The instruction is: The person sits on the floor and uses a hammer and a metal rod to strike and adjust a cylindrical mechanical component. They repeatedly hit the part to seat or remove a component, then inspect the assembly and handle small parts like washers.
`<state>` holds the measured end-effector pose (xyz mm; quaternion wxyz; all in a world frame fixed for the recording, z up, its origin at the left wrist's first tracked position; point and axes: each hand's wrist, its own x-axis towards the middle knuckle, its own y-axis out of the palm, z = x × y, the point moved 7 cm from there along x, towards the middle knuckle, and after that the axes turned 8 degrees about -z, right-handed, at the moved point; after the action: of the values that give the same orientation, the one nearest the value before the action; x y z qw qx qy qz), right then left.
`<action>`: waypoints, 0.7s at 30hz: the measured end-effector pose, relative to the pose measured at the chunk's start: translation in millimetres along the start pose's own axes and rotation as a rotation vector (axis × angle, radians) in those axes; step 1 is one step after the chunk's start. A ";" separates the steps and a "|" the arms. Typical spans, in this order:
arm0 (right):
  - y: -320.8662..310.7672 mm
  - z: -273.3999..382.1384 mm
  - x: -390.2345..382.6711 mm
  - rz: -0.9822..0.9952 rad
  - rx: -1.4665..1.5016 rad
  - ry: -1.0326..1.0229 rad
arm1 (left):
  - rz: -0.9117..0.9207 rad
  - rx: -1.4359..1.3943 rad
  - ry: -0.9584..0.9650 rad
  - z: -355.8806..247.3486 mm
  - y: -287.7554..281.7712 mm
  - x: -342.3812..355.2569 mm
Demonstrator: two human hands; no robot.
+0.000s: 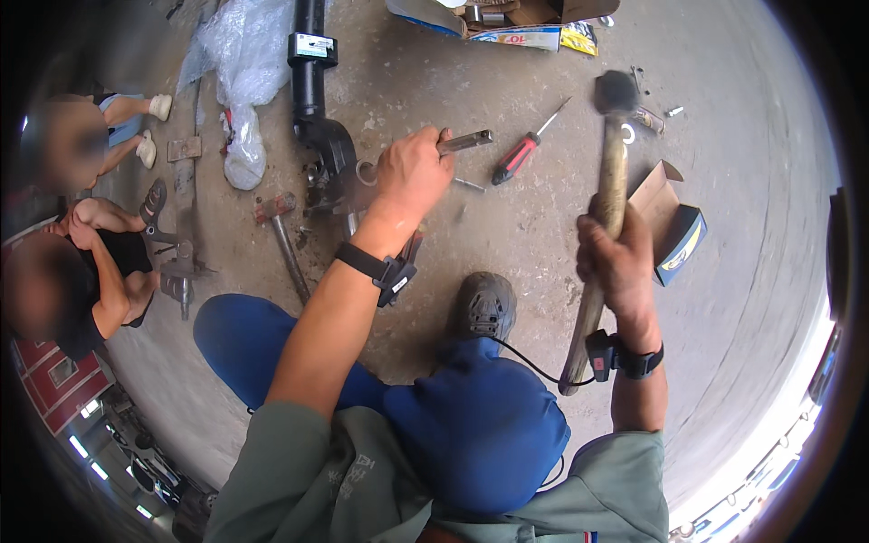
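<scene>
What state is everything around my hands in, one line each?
Metal bar, held in the left hand
Long-handled hammer, gripped in the right hand
Red-and-black screwdriver, lying on the floor
Small box, open
Large carton, open
Second hammer, lying on the floor
Black shaft, lying down
Plastic wrap, crumpled

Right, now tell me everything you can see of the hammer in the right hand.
The hammer has a dark, blunt head, too blurred to tell its material. Its long, straight, brownish handle looks like worn wood. The right hand grips it mid-handle, fingers wrapped around; the head points toward the picture's top, right of the red-and-black screwdriver.
</scene>
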<state>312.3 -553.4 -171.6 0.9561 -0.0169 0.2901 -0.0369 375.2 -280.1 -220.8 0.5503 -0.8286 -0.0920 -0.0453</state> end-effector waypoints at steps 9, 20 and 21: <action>16.3 -40.1 -4.0 -0.149 -0.135 0.004 | -0.038 -0.024 0.015 -0.5 -1.4 1.9; -61.5 13.8 30.0 -0.320 0.326 -0.417 | 0.014 -0.086 -0.046 12.1 -6.5 -2.2; -43.1 -4.2 22.6 -0.300 0.304 -0.396 | 0.010 -0.055 -0.047 11.7 -4.1 -1.8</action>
<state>326.1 -598.3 -185.4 0.9696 0.0770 0.0830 -0.2171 372.3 -268.0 -222.0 0.5251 -0.8448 -0.0995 -0.0256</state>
